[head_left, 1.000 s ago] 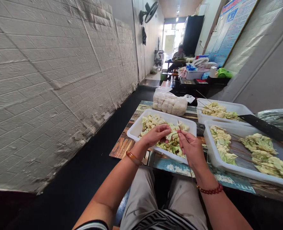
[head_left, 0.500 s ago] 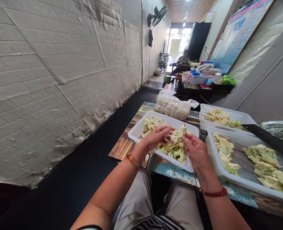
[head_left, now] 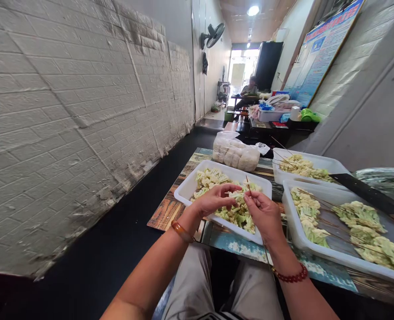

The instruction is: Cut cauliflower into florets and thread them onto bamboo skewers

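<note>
In the head view my left hand (head_left: 216,200) is curled over the near white tray, with its fingers around a pale cauliflower floret (head_left: 236,194). My right hand (head_left: 265,215) pinches a thin brown skewer (head_left: 248,184). The skewer's tip sticks up beside the floret, and its other end runs down below my palm toward the wrist. Whether the tip is in the floret I cannot tell. Loose cut cauliflower (head_left: 212,178) fills the white tray (head_left: 180,189) beneath both hands.
To the right, a white tray (head_left: 293,238) holds skewered cauliflower (head_left: 358,215), and another tray (head_left: 333,162) stands behind it. A dark board (head_left: 360,189) lies across their rims. A plastic bag of pale round items (head_left: 236,153) sits behind the near tray. A person (head_left: 252,84) sits far back.
The camera view has shifted a little, so the scene sits further left and slightly lower. The left-hand fingers have come closer around the floret, near the skewer tip.
</note>
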### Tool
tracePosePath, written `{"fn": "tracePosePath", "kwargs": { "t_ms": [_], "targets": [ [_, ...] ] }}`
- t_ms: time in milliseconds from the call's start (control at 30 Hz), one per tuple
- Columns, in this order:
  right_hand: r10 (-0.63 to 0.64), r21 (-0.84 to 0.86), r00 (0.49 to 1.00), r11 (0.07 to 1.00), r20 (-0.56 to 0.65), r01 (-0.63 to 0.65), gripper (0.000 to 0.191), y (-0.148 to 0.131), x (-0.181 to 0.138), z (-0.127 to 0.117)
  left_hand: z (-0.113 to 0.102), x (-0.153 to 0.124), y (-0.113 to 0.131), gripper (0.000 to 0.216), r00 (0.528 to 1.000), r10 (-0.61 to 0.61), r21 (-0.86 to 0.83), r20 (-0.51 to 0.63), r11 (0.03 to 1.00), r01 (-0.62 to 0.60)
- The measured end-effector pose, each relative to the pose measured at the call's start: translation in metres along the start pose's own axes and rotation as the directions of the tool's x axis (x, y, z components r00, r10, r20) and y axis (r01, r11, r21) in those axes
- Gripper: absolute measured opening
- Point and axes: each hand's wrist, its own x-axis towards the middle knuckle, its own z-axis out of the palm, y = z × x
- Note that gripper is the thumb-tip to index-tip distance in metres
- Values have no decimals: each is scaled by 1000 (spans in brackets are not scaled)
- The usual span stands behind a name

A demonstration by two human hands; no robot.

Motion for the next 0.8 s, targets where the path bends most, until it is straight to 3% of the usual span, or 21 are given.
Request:
{"fn": "tracePosePath", "kwargs": {
  "t_ms": [100, 167, 300, 400, 600, 800],
  "targets": [
    [-78, -71, 997, 994, 7, 78, 37, -8, -2, -2, 0, -1, 0, 39, 1000, -3, -11, -21, 1000, 2],
    [-90, -42, 996, 995, 27, 91, 39, -12, -3, -3, 0, -1, 0, 37, 993, 22, -51, -113, 998, -28],
    [5, 160, 994, 987, 106, -22, 42, -12, -5, -6, -1, 0, 2, 38, 967, 30, -164, -254, 984, -74],
    [38, 209, 990, 976, 133, -65, 40, -7, -3, -6, 0, 0, 3, 36, 967, 15, -202, -256, 977, -68],
    [19, 94, 997, 995, 74, -26, 36, -3, -1, -6, 1, 2, 6, 28, 963, -8, -211, -270, 976, -51],
    [57, 191, 984, 977, 170, -89, 40, 0, -1, -7, 5, 2, 8, 31, 953, -26, -161, -301, 987, -24]
  ]
}}
